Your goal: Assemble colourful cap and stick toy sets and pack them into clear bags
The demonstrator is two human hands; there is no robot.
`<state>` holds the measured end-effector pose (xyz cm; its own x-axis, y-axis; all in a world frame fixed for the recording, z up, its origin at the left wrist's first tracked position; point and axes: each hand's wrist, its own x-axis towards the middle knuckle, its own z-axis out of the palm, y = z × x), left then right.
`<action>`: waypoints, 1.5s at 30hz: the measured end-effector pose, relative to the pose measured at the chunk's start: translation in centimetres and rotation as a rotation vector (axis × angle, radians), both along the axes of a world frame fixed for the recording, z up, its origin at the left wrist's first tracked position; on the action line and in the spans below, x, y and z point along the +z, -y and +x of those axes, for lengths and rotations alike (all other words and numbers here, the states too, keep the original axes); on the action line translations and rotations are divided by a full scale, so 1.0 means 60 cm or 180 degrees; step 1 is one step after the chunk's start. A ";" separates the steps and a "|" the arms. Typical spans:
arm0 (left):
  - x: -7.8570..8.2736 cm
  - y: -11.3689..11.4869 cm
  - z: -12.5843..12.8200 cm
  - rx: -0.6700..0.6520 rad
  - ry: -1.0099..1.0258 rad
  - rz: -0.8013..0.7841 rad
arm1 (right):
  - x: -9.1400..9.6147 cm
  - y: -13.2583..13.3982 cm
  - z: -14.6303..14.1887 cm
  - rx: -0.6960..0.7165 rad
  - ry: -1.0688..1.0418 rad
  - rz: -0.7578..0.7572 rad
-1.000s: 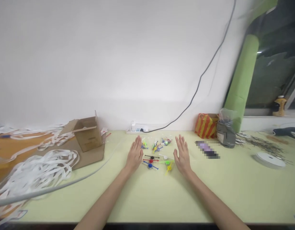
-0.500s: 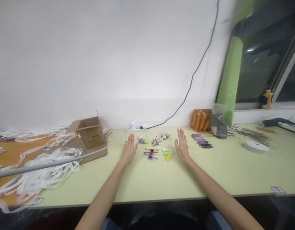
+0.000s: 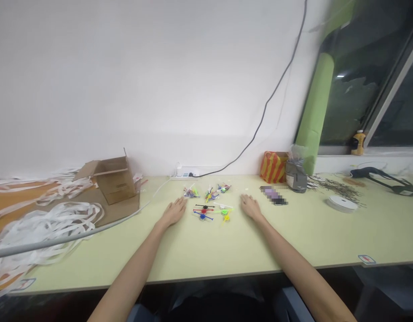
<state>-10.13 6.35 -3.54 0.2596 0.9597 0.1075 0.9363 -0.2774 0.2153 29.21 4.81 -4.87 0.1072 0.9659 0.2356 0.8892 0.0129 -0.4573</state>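
Note:
My left hand (image 3: 174, 211) lies palm down on the table, open, with nothing in it. On the other side my right hand (image 3: 250, 206) also rests there, open and holding nothing. Between them are small plastic arrow spinners: a black one (image 3: 205, 206), a red one (image 3: 204, 210) and a blue one (image 3: 203, 217) in one column. Beside that column lie a white arrow (image 3: 223, 206), a green spinner (image 3: 224, 212) and a yellow spinner (image 3: 225, 218). Behind these sit three mixed-colour bunches: a left bunch (image 3: 192, 192), a middle bunch (image 3: 210, 194) and a right bunch (image 3: 223, 188).
A cardboard box (image 3: 115, 181) and tangled white ribbon (image 3: 55, 228) occupy the left. A power strip (image 3: 184, 173) stands against the wall. To the right are a striped bag (image 3: 273, 167), a grey bag (image 3: 296, 175), a blurred-out flat item (image 3: 274, 196) and a white roll (image 3: 342, 204).
Both hands have come down from a raised, fingers-up pose to lie on the table. The camera view has shifted slightly to the right. The spinners keep their arrangement.

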 end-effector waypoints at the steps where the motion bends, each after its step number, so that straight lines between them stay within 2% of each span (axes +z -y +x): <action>1: 0.001 0.001 0.000 0.0007 -0.0003 -0.0025 | 0.002 0.002 -0.001 0.0085 0.0224 -0.0202; 5: 0.006 0.011 0.008 0.0017 0.0067 0.0060 | 0.017 0.009 -0.010 0.0120 0.0611 -0.0409; 11: 0.033 0.036 0.047 -0.0259 0.0572 0.0784 | 0.042 0.022 -0.001 -0.0199 0.0385 -0.0218; 13: 0.046 0.045 0.063 -0.0336 0.0832 0.1039 | 0.048 0.028 -0.003 -0.0334 0.0202 0.0193; 15: 0.058 0.054 0.079 -0.0439 0.1126 0.1163 | 0.056 0.035 -0.019 -0.0291 -0.0071 0.0941; 17: 0.066 0.065 0.099 -0.0743 0.1442 0.1011 | 0.063 0.046 -0.055 0.0012 -0.0413 0.1745; 18: 0.069 0.072 0.110 -0.0957 0.1635 0.0832 | 0.066 0.051 -0.079 0.0302 -0.0593 0.2008; 22: 0.076 0.100 0.166 -0.1757 0.2710 0.0073 | 0.074 0.075 -0.185 0.1803 -0.0883 0.2518; 24: 0.081 0.109 0.187 -0.1759 0.3180 0.0077 | 0.075 0.084 -0.220 0.2137 -0.0940 0.2648; 26: 0.087 0.111 0.193 -0.1496 0.3351 0.0426 | 0.075 0.091 -0.233 0.2139 -0.0967 0.2800; 29: 0.091 0.105 0.175 -0.1049 0.2911 0.1322 | 0.073 0.097 -0.223 0.1869 -0.0798 0.2893; 32: 0.085 0.092 0.146 -0.1079 0.2092 0.1846 | 0.073 0.100 -0.204 0.1674 -0.0520 0.2867; 36: 0.069 0.071 0.122 -0.1190 0.1569 0.1968 | 0.074 0.095 -0.192 0.1622 -0.0372 0.2777; 40: 0.057 0.057 0.115 -0.1127 0.1436 0.1988 | 0.066 0.080 -0.188 0.1653 -0.0359 0.2543; 45: 0.056 0.055 0.113 -0.1169 0.1279 0.1900 | 0.054 0.066 -0.179 0.1746 -0.0294 0.2387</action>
<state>-3.38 3.04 -0.21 0.3798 0.5719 0.7271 0.6456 -0.7268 0.2344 18.48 0.88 -1.61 -0.2696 0.4859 0.8314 0.6319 0.7408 -0.2281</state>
